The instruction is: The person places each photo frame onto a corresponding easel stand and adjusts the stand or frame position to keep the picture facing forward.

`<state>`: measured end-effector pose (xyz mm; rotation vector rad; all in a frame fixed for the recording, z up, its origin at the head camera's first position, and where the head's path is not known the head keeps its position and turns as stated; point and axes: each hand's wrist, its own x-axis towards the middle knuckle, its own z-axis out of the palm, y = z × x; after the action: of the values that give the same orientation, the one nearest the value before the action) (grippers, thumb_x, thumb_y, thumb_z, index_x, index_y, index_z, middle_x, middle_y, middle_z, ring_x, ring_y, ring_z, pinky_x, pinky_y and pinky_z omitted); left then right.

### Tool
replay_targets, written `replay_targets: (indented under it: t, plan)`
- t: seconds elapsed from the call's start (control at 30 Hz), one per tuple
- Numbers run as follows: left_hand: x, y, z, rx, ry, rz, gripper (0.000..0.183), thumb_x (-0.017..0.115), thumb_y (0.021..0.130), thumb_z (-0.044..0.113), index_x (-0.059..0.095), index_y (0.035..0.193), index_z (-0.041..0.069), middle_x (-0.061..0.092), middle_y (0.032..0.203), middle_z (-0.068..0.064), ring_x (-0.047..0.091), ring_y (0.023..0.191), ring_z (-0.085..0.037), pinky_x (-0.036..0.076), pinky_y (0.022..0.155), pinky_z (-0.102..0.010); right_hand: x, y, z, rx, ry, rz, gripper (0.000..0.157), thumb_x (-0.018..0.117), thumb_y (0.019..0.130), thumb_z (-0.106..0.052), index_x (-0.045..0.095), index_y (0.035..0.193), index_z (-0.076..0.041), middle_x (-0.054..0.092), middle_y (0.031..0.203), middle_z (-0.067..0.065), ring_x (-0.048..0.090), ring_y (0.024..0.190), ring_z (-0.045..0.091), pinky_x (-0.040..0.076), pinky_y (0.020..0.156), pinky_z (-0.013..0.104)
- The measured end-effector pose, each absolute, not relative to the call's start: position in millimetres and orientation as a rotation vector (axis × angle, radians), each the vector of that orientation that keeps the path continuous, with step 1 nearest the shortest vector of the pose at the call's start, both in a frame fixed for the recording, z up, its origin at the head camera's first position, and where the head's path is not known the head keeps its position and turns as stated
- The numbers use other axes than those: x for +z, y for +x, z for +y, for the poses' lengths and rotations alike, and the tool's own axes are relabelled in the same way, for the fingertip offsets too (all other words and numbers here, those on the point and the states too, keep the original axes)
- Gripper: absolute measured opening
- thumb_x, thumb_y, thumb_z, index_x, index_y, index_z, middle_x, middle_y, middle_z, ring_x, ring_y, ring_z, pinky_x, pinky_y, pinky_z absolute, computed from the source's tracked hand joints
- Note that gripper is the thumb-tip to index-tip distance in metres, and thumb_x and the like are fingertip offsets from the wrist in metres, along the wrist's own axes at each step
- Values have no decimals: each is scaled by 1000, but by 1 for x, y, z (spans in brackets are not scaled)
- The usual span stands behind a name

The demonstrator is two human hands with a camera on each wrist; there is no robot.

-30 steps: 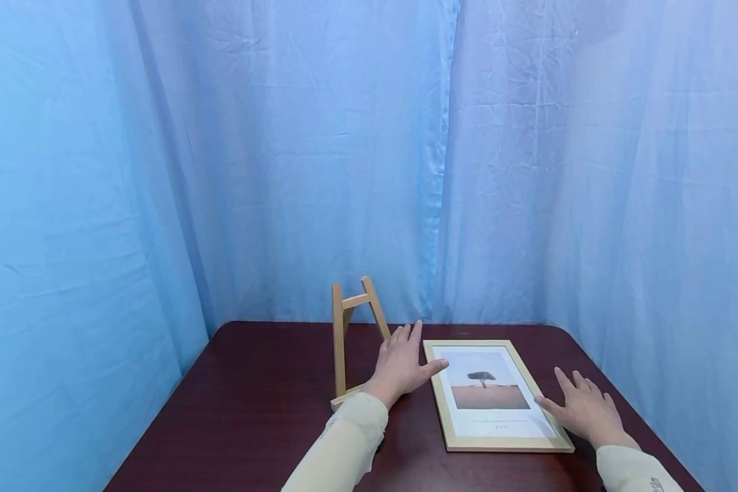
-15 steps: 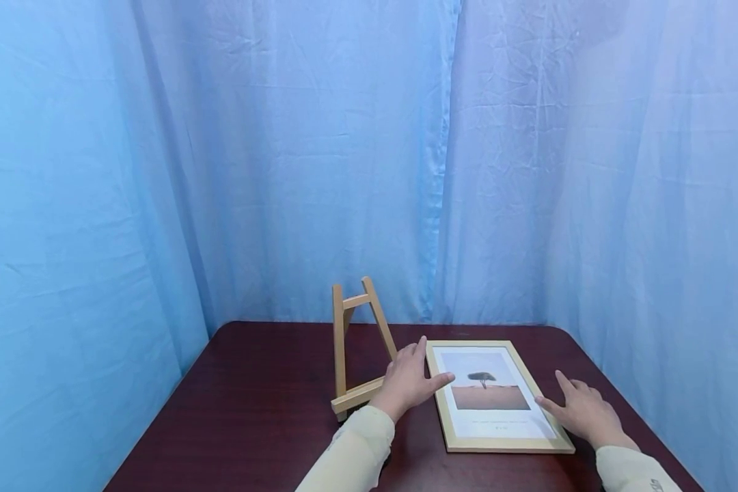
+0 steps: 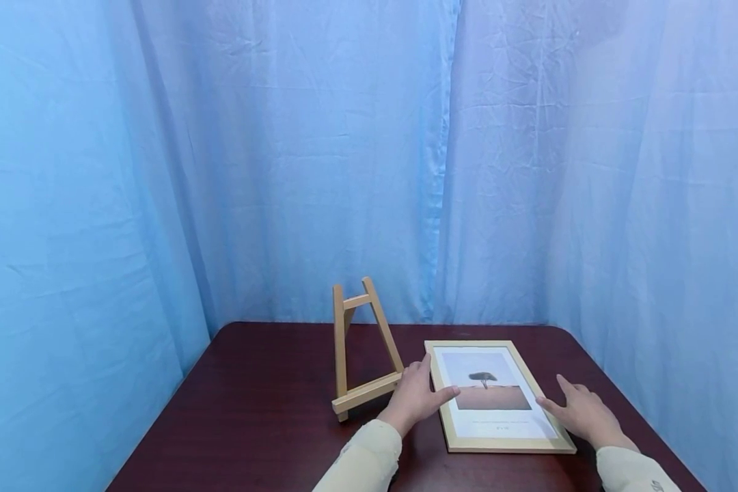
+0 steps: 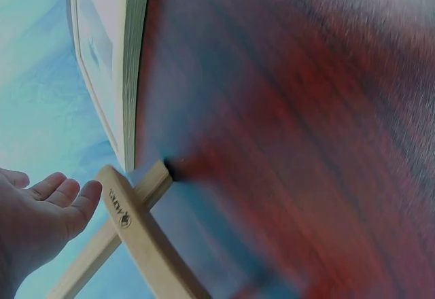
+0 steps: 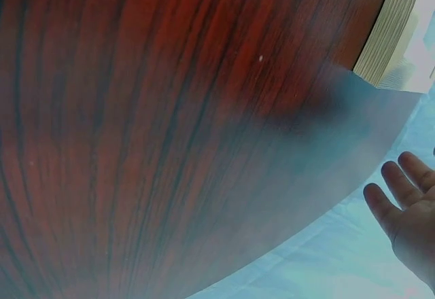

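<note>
A picture frame point(image 3: 510, 445) with a pale wood border lies flat on the dark table, showing a print of a lone tree. My left hand point(image 3: 415, 400) is at its left side, thumb reaching over the border and fingers extended. On the right side my right hand point(image 3: 587, 413) hovers with fingers spread, thumb tip near the frame's edge. Just left of my left hand stands a small wooden easel point(image 3: 369, 391), its ledge end partly behind that hand. The left wrist view has the easel ledge point(image 4: 146, 234) close beside the left fingers point(image 4: 64, 194).
The dark red-brown table point(image 3: 252, 410) has rounded far corners. Blue curtains point(image 3: 320, 171) hang behind it and on both sides, close to its edges.
My left hand has moved right and toward the near side, away from the easel to the frame's left border, uncovering the easel's ledge. My right hand has hardly moved.
</note>
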<state>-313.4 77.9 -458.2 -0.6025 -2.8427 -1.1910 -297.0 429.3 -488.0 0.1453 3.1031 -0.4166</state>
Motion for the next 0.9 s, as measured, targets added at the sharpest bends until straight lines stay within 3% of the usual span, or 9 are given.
replay_targets:
  t: [0.43,0.9]
  plan:
    - [-480,-312,86,-1315,-607,-2866,92,65,90,57,32,154,-1,40,151,-24,35,141,-38,35,110,-51,-492,-298,429,-505,114,3078,100,53,94,-62,31,138,25,39,129,51,38,119,65,36,95,70]
    - [-493,-311,91,-1474,-537,-2870,87,71,88,48,38,149,-5,43,147,-28,37,138,-42,36,108,-55,-498,-297,429,-603,211,2986,104,55,90,-66,35,135,25,44,128,47,40,120,62,38,96,67]
